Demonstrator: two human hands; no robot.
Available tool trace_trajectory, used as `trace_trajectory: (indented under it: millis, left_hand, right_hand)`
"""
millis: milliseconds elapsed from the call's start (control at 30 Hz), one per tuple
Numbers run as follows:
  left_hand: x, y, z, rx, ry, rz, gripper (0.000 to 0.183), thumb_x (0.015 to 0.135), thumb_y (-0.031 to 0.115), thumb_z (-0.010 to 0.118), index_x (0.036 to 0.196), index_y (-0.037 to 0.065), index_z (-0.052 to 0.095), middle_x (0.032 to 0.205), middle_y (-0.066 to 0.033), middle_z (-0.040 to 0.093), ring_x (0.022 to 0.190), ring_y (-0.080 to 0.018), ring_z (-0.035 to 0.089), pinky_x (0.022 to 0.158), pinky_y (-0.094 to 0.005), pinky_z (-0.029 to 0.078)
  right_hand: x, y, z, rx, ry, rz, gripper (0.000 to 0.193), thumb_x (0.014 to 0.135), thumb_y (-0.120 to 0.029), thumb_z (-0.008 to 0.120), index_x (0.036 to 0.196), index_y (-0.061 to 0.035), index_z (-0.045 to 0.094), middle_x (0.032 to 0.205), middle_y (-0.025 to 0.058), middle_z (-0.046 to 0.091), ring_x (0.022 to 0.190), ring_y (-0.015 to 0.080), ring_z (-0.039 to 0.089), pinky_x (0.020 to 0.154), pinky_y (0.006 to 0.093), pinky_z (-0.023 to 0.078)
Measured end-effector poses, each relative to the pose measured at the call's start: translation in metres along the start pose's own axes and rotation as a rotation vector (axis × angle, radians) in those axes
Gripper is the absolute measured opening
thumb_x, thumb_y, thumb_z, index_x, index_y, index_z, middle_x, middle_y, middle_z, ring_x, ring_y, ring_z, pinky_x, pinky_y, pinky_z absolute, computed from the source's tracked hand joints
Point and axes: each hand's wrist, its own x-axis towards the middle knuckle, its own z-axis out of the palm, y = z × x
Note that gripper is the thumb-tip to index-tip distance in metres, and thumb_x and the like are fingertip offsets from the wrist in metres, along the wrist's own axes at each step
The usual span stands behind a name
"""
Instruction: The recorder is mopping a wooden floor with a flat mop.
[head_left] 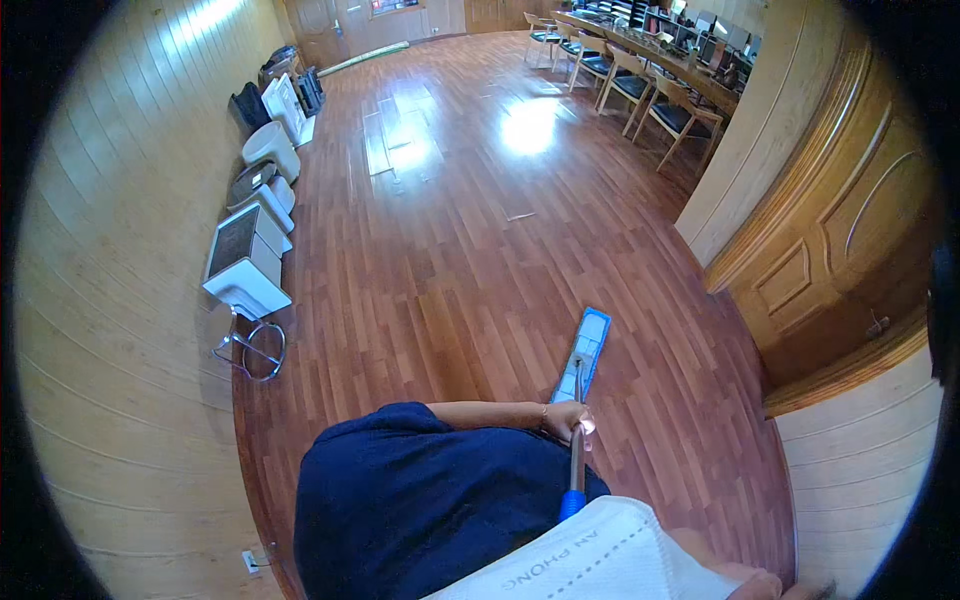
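Note:
My left hand (567,420) is closed around the metal pole of a flat mop, its forearm reaching across my dark blue clothing (430,510). The mop's long narrow head (591,335), blue with paler panels, lies on the wooden floor ahead of the hand, slanting slightly right. Below the hand, a blue grip (572,503) on the pole runs under white fabric (600,555) close to the camera, which hides the pole's upper end. My right hand cannot be made out; only blurred skin shows at the bottom right edge.
Along the left wall stand a round metal stool (250,345), a white cabinet-like unit (245,255) and several ceramic fixtures (270,150). Wooden chairs (680,115) line a long desk (650,50) at the far right. A wooden door (840,220) is at the right. Light strips (380,145) lie on the floor.

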Motion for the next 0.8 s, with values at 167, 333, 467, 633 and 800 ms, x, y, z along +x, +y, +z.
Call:
trace_trajectory:
  millis: [167, 333, 467, 633, 800]
  left_hand:
    - [0.003, -0.001, -0.004, -0.011, -0.066, -0.051, 0.055, 0.078, 0.041, 0.073, 0.056, 0.006, 0.036, 0.056, -0.011, 0.037, 0.054, -0.0275, 0.04, 0.053, -0.0395, 0.03]
    - [0.011, -0.006, -0.005, -0.042, -0.046, 0.003, 0.055, 0.078, 0.037, 0.074, 0.056, 0.006, 0.034, 0.056, -0.011, 0.036, 0.053, -0.0278, 0.038, 0.053, -0.0394, 0.03]
    - [0.0, -0.017, 0.003, -0.023, -0.043, 0.045, 0.058, 0.08, 0.036, 0.073, 0.057, 0.007, 0.029, 0.056, -0.0104, 0.034, 0.053, -0.0262, 0.036, 0.053, -0.0395, 0.028]
    - [0.001, -0.014, -0.015, -0.06, -0.061, 0.116, 0.052, 0.082, 0.031, 0.071, 0.056, 0.007, 0.034, 0.053, -0.0134, 0.033, 0.049, -0.0291, 0.037, 0.05, -0.0407, 0.028]
    - [-0.003, -0.016, -0.029, -0.05, -0.013, 0.029, 0.054, 0.08, 0.033, 0.073, 0.054, 0.006, 0.035, 0.052, -0.0127, 0.034, 0.049, -0.0277, 0.037, 0.049, -0.0405, 0.028]
  right_hand:
    - [-0.013, 0.019, -0.002, 0.17, -0.01, 0.092, 0.028, 0.085, -0.033, 0.058, 0.087, -0.0062, 0.055, 0.081, 0.0097, 0.06, 0.071, 0.0231, 0.057, 0.064, 0.0361, 0.046]
    - [-0.025, 0.033, -0.002, 0.329, -0.027, 0.175, 0.034, 0.087, -0.039, 0.057, 0.095, -0.0058, 0.056, 0.087, 0.0129, 0.062, 0.078, 0.026, 0.059, 0.07, 0.0387, 0.047]
    - [-0.03, 0.041, -0.001, 0.42, -0.028, 0.229, 0.041, 0.088, -0.044, 0.057, 0.102, -0.0055, 0.057, 0.092, 0.0154, 0.064, 0.084, 0.0284, 0.061, 0.074, 0.0407, 0.048]
    - [-0.023, 0.043, 0.009, 0.524, -0.022, 0.224, 0.059, 0.09, -0.054, 0.052, 0.114, 0.0, 0.052, 0.099, 0.022, 0.062, 0.091, 0.0332, 0.06, 0.079, 0.0452, 0.047]
    - [-0.008, 0.064, 0.017, 0.746, -0.394, 0.542, 0.081, 0.091, -0.068, 0.03, 0.11, 0.0077, 0.051, 0.109, 0.0211, 0.055, 0.109, 0.0298, 0.049, 0.097, 0.0394, 0.033]
